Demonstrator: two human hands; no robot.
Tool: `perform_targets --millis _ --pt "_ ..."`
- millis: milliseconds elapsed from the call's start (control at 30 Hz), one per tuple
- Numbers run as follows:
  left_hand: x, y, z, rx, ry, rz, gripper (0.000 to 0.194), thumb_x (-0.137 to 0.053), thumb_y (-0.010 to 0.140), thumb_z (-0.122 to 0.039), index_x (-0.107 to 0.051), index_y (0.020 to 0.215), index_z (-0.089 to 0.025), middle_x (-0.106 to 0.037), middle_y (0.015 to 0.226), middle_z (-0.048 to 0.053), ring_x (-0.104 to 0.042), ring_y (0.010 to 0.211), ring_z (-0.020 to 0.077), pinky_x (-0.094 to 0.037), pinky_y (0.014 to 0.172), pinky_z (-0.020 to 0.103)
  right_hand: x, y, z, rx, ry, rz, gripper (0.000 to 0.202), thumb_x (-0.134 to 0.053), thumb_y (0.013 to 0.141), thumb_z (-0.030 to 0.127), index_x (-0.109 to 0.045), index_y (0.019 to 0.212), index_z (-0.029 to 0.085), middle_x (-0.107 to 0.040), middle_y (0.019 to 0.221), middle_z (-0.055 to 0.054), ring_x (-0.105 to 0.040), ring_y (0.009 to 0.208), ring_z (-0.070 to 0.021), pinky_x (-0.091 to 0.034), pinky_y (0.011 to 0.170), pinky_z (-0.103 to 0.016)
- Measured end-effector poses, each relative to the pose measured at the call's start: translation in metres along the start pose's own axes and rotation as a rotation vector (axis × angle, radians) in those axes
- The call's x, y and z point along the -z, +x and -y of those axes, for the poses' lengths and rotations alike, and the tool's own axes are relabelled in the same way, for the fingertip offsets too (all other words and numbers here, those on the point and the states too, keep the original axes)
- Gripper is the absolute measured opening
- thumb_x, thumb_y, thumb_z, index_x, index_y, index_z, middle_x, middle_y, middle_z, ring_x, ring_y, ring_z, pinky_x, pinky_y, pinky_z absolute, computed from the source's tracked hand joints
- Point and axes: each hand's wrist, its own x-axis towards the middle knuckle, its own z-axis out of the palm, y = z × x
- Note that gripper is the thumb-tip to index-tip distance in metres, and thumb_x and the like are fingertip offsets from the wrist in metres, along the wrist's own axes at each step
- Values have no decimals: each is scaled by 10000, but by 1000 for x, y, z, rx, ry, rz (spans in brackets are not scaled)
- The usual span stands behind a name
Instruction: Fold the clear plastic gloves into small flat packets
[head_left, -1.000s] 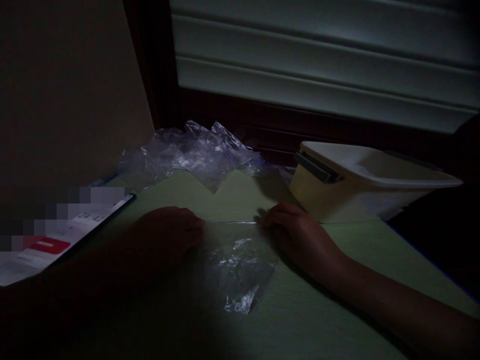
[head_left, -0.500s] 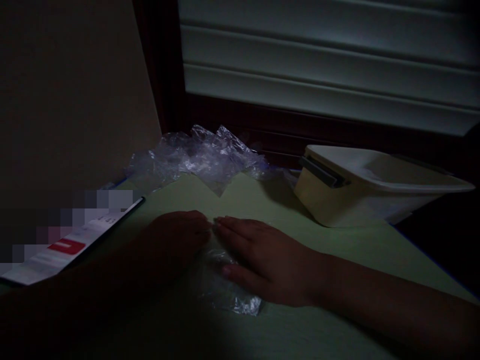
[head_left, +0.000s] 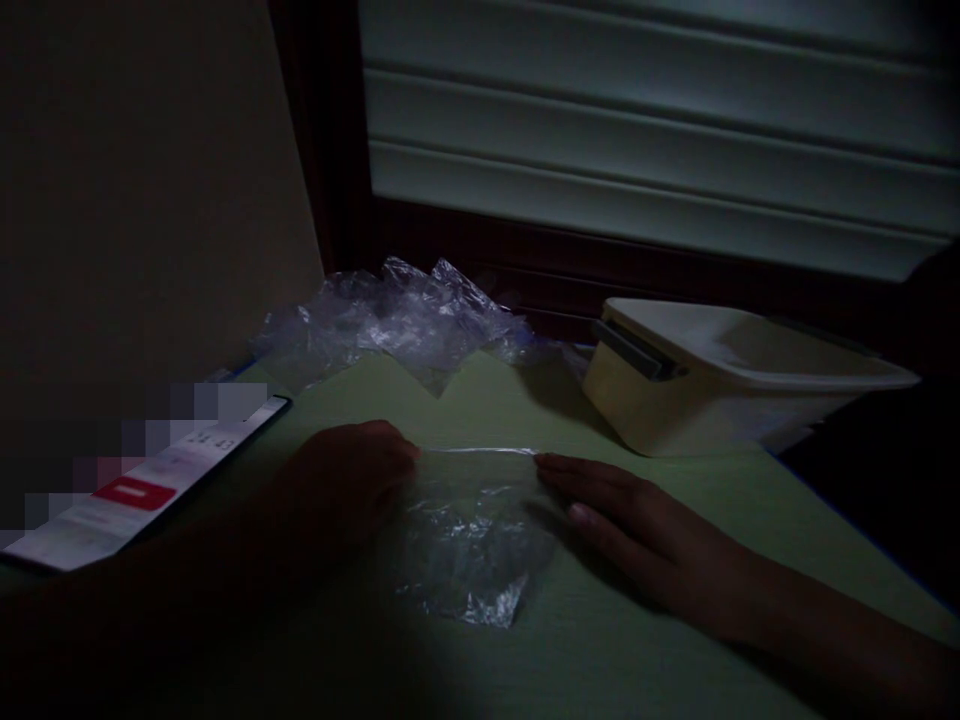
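Observation:
A clear plastic bag [head_left: 469,560] lies flat on the pale green tabletop between my hands, crinkled toward its near end. Its far edge runs as a straight shiny line. At the left end of that edge, my left hand [head_left: 364,475] has its fingers curled and closed on the bag's corner; deep shadow covers much of it. My right hand [head_left: 649,530] rests with fingers stretched out and side by side, fingertips touching the right end of the edge. Its thumb lies a little apart, near the bag's right side.
A heap of crumpled clear plastic bags [head_left: 405,320] sits at the back of the table [head_left: 720,620]. To the right stands a tilted cream bin [head_left: 630,400] with a dark clip. A phone [head_left: 150,480] with a lit screen lies at left. Slatted panels rise behind; the light is dim.
My right hand has slid right along the bag's far edge, away from my left hand, uncovering the bag. My left hand has stayed at the left corner. The view has shifted slightly.

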Motion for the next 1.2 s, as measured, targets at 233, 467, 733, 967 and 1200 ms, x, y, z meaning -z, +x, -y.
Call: perform_targets --millis 233,467,733,967,1200 --pt "-4 2 4 -1 -39 22 297 -465 776 -14 -682 921 -157 -677 990 75 -634 910 225 -520 805 344 -22 36 -19 -209 153 -252 237 -554 888 288 -711 1004 154 -698 1023 -120 -668 926 -237 -531 848 -388" --pt "-7 2 1 -37 -140 -117 294 -344 874 -168 -637 847 -154 -646 893 84 -605 801 220 -498 712 353 -24 33 -25 -130 222 -284 111 -559 848 199 -652 788 189 -657 857 -67 -633 808 -210 -520 767 -381" --pt "-10 7 -1 40 -179 -138 266 -357 926 -251 -594 839 -166 -601 845 51 -562 768 205 -445 672 334 -27 30 -27 -215 203 -285 213 -569 877 306 -665 1006 167 -641 1022 -115 -629 943 -248 -505 854 -420" --pt "-13 6 3 6 -179 -168 239 -376 928 -232 -608 910 -174 -620 927 44 -572 862 203 -460 755 317 -24 31 -26 -202 216 -262 146 -556 862 278 -653 890 173 -616 951 -99 -609 886 -237 -497 812 -405" --pt "-17 7 3 121 -267 -211 277 -443 898 -330 -607 1067 -183 -648 1026 66 -610 927 239 -499 814 370 -23 31 -24 -217 304 -267 112 -530 856 265 -591 791 197 -616 787 -45 -585 718 -192 -475 648 -323"
